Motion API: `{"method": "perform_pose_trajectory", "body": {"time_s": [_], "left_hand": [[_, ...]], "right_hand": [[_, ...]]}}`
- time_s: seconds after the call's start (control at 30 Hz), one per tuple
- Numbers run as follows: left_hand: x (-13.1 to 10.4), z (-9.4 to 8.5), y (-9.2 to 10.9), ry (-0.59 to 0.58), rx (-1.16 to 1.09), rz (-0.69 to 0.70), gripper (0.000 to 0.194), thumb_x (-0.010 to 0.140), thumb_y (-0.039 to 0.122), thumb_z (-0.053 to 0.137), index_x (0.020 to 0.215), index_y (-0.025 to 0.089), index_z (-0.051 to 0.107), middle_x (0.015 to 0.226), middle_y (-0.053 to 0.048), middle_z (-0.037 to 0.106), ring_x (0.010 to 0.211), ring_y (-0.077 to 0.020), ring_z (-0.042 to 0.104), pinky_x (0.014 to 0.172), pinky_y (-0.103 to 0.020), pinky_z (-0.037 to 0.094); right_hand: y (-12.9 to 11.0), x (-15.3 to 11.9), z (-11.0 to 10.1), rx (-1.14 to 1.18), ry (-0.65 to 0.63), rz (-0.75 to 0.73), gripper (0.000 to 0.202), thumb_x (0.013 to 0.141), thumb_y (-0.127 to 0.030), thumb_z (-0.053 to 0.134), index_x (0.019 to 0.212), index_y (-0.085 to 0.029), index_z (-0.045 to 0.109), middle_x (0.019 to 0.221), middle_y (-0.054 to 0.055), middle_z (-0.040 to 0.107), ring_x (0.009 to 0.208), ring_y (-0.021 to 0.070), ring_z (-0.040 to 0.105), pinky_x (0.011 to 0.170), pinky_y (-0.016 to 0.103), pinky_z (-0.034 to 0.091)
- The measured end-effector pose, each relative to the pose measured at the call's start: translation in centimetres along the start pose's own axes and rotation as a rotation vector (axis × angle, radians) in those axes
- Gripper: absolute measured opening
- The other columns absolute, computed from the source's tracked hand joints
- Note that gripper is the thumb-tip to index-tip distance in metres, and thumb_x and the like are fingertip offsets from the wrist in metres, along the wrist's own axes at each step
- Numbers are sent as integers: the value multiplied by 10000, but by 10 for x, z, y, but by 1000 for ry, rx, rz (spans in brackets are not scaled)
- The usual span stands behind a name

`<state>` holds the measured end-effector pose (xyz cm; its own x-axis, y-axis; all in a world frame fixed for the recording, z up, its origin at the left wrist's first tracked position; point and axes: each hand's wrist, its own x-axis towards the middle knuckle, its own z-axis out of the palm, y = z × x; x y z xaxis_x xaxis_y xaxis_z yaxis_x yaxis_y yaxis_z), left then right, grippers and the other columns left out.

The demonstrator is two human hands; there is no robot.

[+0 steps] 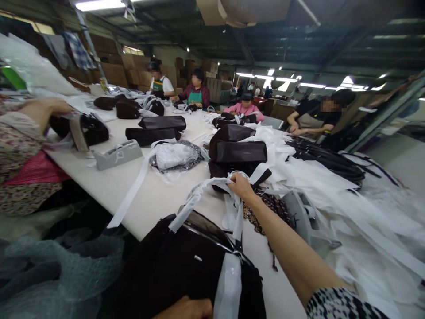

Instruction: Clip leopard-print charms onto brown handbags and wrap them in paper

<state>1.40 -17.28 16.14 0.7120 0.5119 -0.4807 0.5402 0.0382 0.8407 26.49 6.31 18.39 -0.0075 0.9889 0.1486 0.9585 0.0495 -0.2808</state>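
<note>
A dark handbag is close in front of me at the table's near edge, its zipped top facing up. White paper wraps its raised handle, and my right hand is closed around the top of that handle. Low in the view, my left hand lies against the front of the bag with curled fingers, partly cut off by the frame. Beside it hangs a white-wrapped strap. Whatever the left fingers hold is hidden.
Dark bags lie stacked beyond my right hand. Grey tape dispensers stand left and right. A plastic-wrapped bundle sits mid-table, white paper sheets pile at right. Several co-workers are around the table; one person's sleeve is near left.
</note>
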Motion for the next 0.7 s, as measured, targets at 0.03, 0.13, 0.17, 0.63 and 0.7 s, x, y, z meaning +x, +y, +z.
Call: {"method": "perform_pose_trajectory", "body": {"time_s": [0.03, 0.13, 0.17, 0.63, 0.7], "left_hand": [[-5, -9, 2, 20, 86, -26, 120, 769, 337, 637, 783, 221, 664, 646, 28, 594, 553, -117, 485, 491, -200, 307], [-23, -50, 11, 146, 290, -75, 222, 883, 371, 514, 808, 210, 647, 605, 28, 600, 485, -117, 504, 464, -214, 310], [-24, -66, 16, 199, 348, -55, 269, 921, 376, 456, 812, 212, 639, 619, 25, 616, 495, -122, 527, 483, -219, 341], [149, -204, 52, 880, 1027, 221, 395, 893, 231, 561, 1276, 170, 485, 1174, -111, 645, 1066, -239, 617, 899, -341, 476], [146, -211, 53, 837, 1058, 232, 238, 940, 255, 481, 1155, 185, 553, 1048, -83, 675, 949, -216, 650, 814, -308, 493]], "right_hand": [[1, 0, 3, 22, -25, -5, 218, 838, -263, 599, 1024, -152, 621, 968, 79, 702, 918, 211, 630, 754, 267, 412], [1, 0, 10, 82, -83, -27, 281, 817, -306, 632, 1061, -167, 637, 1036, 66, 704, 949, 198, 634, 768, 254, 424], [1, -1, 11, 99, -102, -38, 282, 825, -335, 627, 1060, -179, 646, 1040, 56, 705, 947, 190, 636, 765, 248, 426], [-26, -19, -13, -38, -4, -189, 203, 926, -292, 473, 1041, -191, 606, 968, 91, 691, 925, 236, 619, 748, 289, 373], [-22, -25, -17, -63, 26, -200, 240, 952, -354, 446, 1049, -196, 597, 917, 86, 694, 861, 238, 626, 708, 292, 366]]}}
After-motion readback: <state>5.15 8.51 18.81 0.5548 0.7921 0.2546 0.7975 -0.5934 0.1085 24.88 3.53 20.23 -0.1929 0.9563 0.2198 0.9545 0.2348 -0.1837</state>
